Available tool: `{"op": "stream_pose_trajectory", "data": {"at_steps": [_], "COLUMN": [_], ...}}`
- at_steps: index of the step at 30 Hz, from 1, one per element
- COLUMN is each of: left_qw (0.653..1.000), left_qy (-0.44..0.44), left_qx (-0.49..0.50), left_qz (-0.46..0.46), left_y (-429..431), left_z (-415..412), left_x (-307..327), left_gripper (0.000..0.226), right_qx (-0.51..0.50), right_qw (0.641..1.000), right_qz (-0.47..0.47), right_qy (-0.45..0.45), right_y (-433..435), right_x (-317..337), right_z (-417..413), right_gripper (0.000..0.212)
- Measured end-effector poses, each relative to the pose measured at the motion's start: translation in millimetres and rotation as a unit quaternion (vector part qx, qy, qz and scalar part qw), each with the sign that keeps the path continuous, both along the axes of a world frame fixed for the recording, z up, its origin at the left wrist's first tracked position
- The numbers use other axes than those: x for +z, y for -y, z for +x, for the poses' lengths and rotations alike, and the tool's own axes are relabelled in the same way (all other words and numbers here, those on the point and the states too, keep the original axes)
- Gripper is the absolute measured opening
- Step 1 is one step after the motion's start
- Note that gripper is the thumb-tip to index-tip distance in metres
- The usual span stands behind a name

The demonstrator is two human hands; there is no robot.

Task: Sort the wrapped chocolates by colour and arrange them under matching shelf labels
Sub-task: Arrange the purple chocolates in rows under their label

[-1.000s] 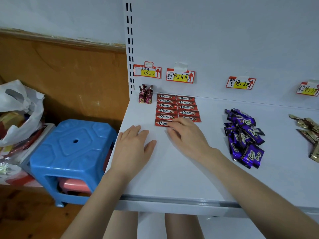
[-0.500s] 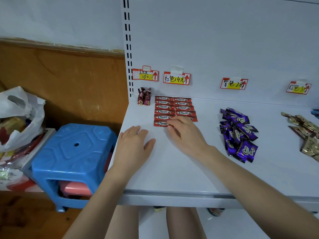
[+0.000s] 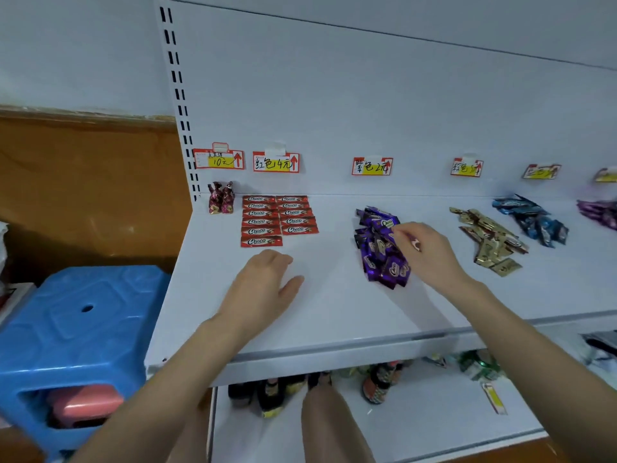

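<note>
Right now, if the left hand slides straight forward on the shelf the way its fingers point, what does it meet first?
Most likely the red chocolate bars, at the near end of their two rows. The left hand rests on the shelf just short of them; which row comes first is unclear.

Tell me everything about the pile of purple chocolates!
The purple chocolates are small bars in shiny purple wrappers with white Choco lettering. They lie in a loose heap, overlapping at many angles, on the white shelf, below the third price label from the left. The right hand reaches onto the heap's top; whether it pinches a wrapper is unclear.
</note>
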State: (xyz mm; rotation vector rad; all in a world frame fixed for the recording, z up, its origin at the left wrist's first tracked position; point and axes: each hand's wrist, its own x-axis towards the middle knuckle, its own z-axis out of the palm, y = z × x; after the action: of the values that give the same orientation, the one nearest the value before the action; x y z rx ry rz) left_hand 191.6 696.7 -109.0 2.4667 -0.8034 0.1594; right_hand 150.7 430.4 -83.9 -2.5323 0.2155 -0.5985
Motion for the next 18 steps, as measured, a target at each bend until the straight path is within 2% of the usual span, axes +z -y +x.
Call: {"op": "stream_pose_trajectory", "data": {"at_steps": [6, 8, 11, 18], "left_qw": [0.995, 0.996, 0.996, 0.993], "left_qy": [-0.047, -0.034, -0.028, -0.074], "left_qx": [-0.092, -0.086, -0.05, -0.026], "left_qz": [0.003, 0.001, 0.063, 0.085], "left_y": [98.8, 124.5, 148.0, 161.2], "left_z": [1.0, 4.7, 15.4, 40.7], "left_x": [2.5, 0.7, -6.1, -12.2], "left_gripper": [0.082, 0.087, 0.106, 0.111], "right_qx": [-0.024, 0.0, 0.04, 0.092], "right_qw": [0.997, 0.995, 0.992, 0.981], "right_qz": [0.037, 0.024, 0.012, 0.027], "right_qy": [-0.069, -0.093, -0.119, -0.168], "right_y": [53.8, 61.1, 68.7, 74.3], "right_x": [-6.4, -9.0, -14.8, -25.7], "right_z": [46.6, 62.0, 84.8, 117.1], "right_gripper": [0.031, 0.033, 0.037, 0.042]}}
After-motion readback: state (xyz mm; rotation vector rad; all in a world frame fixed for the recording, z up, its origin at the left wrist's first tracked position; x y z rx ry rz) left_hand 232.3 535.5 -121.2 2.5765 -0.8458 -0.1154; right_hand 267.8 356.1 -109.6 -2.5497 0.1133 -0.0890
